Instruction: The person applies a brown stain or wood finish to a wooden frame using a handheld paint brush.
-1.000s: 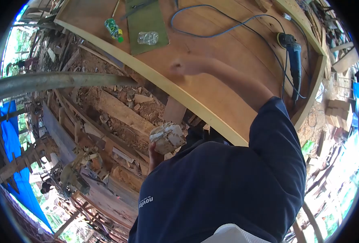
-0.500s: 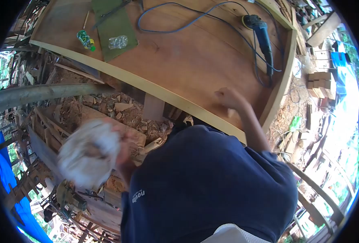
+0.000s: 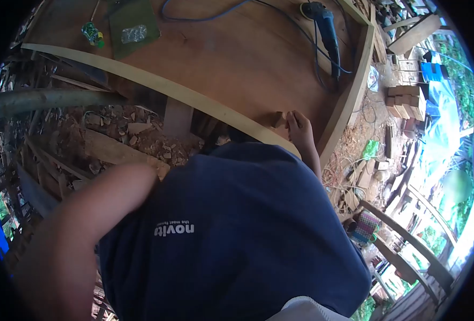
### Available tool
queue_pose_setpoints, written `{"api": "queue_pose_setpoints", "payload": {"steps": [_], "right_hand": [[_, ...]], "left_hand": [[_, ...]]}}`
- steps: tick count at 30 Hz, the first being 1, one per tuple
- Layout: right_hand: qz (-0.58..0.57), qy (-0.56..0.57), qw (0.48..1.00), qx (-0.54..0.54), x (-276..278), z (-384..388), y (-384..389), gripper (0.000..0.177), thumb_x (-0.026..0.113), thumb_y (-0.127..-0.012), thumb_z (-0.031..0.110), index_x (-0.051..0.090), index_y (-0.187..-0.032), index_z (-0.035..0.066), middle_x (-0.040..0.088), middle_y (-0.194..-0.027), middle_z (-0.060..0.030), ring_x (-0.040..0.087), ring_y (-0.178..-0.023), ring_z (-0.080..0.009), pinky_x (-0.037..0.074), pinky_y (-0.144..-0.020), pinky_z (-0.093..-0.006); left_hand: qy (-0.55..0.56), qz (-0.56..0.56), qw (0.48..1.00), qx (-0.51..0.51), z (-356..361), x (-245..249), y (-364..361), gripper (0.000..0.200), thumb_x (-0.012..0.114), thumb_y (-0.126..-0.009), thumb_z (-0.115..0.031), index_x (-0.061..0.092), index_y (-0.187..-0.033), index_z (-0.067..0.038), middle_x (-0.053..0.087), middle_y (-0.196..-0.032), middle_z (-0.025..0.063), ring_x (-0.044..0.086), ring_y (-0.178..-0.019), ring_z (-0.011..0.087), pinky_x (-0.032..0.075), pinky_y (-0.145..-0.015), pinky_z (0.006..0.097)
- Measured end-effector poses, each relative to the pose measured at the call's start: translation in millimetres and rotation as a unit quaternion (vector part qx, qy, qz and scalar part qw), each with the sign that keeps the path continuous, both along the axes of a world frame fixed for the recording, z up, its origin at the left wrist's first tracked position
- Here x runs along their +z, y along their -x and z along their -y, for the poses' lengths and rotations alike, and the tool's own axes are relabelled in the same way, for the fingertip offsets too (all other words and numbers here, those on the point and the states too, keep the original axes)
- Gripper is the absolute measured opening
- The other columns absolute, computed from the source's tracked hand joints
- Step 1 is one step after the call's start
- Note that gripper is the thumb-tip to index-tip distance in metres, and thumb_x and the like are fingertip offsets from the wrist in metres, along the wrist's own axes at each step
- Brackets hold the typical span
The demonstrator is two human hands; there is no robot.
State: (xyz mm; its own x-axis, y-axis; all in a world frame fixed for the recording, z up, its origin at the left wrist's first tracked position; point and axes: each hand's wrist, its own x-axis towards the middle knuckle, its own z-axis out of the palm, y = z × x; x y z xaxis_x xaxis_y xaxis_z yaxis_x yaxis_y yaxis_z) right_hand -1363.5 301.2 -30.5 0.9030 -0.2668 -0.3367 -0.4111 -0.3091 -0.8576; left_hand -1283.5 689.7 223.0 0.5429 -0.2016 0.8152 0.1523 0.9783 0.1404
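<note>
My right hand [image 3: 300,128] is over the near right corner of a shallow wooden tray-like panel [image 3: 221,69] with a pale raised edge. Its fingers are curled and pinched against a small tan piece [image 3: 279,119], whose kind I cannot make out. My left arm [image 3: 92,219] is bent up close to the camera at the left, with the hand beyond the frame. The white cloth-like bundle seen earlier in that hand is out of view.
An angle grinder [image 3: 327,35] with a blue cable lies at the panel's right side. A green bottle [image 3: 92,35] and a clear plastic piece [image 3: 134,34] on a green sheet lie at the left. A pole [image 3: 49,101] and wood scraps [image 3: 135,128] lie below the panel.
My left hand has swung up and out of view with the white bundle. My right hand has shifted slightly on the panel, and the view has moved with my head.
</note>
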Motion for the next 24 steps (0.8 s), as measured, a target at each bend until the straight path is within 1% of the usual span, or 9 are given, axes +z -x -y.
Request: {"api": "queue_pose_setpoints", "payload": {"steps": [4, 7, 8, 12, 14, 16, 20, 23, 24], "right_hand": [[0.017, -0.057, 0.996, -0.062, -1, 6, 17, 0.033, 0.046, -0.102, 0.025, 0.055, -0.078, 0.006, 0.05, -0.062, 0.0016, 0.045, -0.046, -0.0039, 0.036, -0.042, -0.0215], [0.021, -0.048, 0.998, -0.045, -9, 14, 18, 0.032, 0.046, -0.102, 0.024, 0.055, -0.078, 0.005, 0.051, -0.063, 0.0012, 0.045, -0.046, -0.004, 0.036, -0.042, -0.0214], [0.023, -0.047, 0.998, -0.046, -11, 17, 17, 0.032, 0.046, -0.102, 0.024, 0.055, -0.078, 0.005, 0.051, -0.063, 0.0012, 0.045, -0.046, -0.004, 0.036, -0.042, -0.0214], [0.023, -0.058, 0.997, -0.045, -11, 22, 9, 0.031, 0.05, -0.1, 0.025, 0.059, -0.079, 0.004, 0.055, -0.063, -0.0001, 0.048, -0.051, -0.0061, 0.039, -0.048, -0.0248], [0.02, -0.067, 0.997, -0.039, -13, 24, 2, 0.032, 0.051, -0.1, 0.025, 0.059, -0.079, 0.003, 0.056, -0.063, -0.0003, 0.048, -0.051, -0.0065, 0.039, -0.048, -0.0249], [0.036, -0.043, 0.998, -0.021, -16, 22, -3, 0.031, 0.048, -0.102, 0.025, 0.058, -0.08, 0.005, 0.055, -0.064, 0.0001, 0.045, -0.047, -0.0039, 0.036, -0.043, -0.0211], [0.031, -0.03, 0.999, -0.015, -14, 18, -9, 0.032, 0.049, -0.101, 0.025, 0.058, -0.077, 0.005, 0.053, -0.062, 0.0012, 0.044, -0.047, -0.004, 0.035, -0.043, -0.0216], [0.067, 0.025, 0.997, 0.027, -19, 15, -12, 0.034, 0.05, -0.101, 0.026, 0.058, -0.075, 0.006, 0.052, -0.06, 0.0021, 0.043, -0.047, -0.0035, 0.035, -0.043, -0.0219], [0.055, 0.033, 0.998, 0.021, -19, 15, -12, 0.031, 0.053, -0.098, 0.024, 0.059, -0.076, 0.003, 0.056, -0.063, -0.0023, 0.05, -0.055, -0.0088, 0.039, -0.052, -0.026]], "left_hand": [[-0.001, -0.02, 1.0, -0.013, -6, -8, 9, 0.057, 0.062, -0.09, -0.027, 0.036, -0.14, -0.02, 0.057, -0.116, 0.0065, 0.068, -0.09, 0.0247, 0.047, -0.085, 0.0568], [-0.007, -0.021, 0.999, -0.026, 9, -9, 12, 0.056, 0.062, -0.091, -0.027, 0.036, -0.14, -0.02, 0.057, -0.116, 0.0065, 0.068, -0.09, 0.0246, 0.047, -0.085, 0.0569], [-0.008, -0.021, 0.999, -0.031, -4, -2, 23, 0.056, 0.062, -0.091, -0.027, 0.036, -0.14, -0.02, 0.057, -0.116, 0.0065, 0.068, -0.09, 0.0245, 0.047, -0.085, 0.057], [-0.018, -0.03, 0.998, -0.044, -1, -3, 19, 0.056, 0.062, -0.091, -0.027, 0.036, -0.14, -0.02, 0.057, -0.116, 0.0065, 0.068, -0.091, 0.0244, 0.047, -0.085, 0.0572], [-0.023, -0.03, 0.998, -0.04, 18, -7, 17, 0.056, 0.062, -0.091, -0.027, 0.037, -0.14, -0.019, 0.057, -0.116, 0.0065, 0.068, -0.091, 0.0243, 0.047, -0.085, 0.0573], [-0.03, -0.028, 0.999, -0.033, 35, -6, 12, 0.056, 0.062, -0.091, -0.027, 0.037, -0.14, -0.019, 0.057, -0.116, 0.0065, 0.067, -0.092, 0.0242, 0.047, -0.085, 0.0575], [-0.044, -0.023, 0.998, -0.027, 28, 10, 24, 0.056, 0.062, -0.091, -0.027, 0.037, -0.14, -0.019, 0.058, -0.116, 0.0065, 0.067, -0.093, 0.024, 0.047, -0.085, 0.0577], [-0.057, -0.025, 0.998, -0.016, 23, 10, 32, 0.055, 0.062, -0.091, -0.027, 0.037, -0.14, -0.019, 0.058, -0.116, 0.0065, 0.067, -0.093, 0.0239, 0.047, -0.085, 0.0579], [-0.061, -0.027, 0.998, -0.011, 17, 10, 31, 0.055, 0.062, -0.091, -0.027, 0.037, -0.14, -0.019, 0.058, -0.116, 0.0065, 0.067, -0.093, 0.0239, 0.047, -0.085, 0.0579]]}}
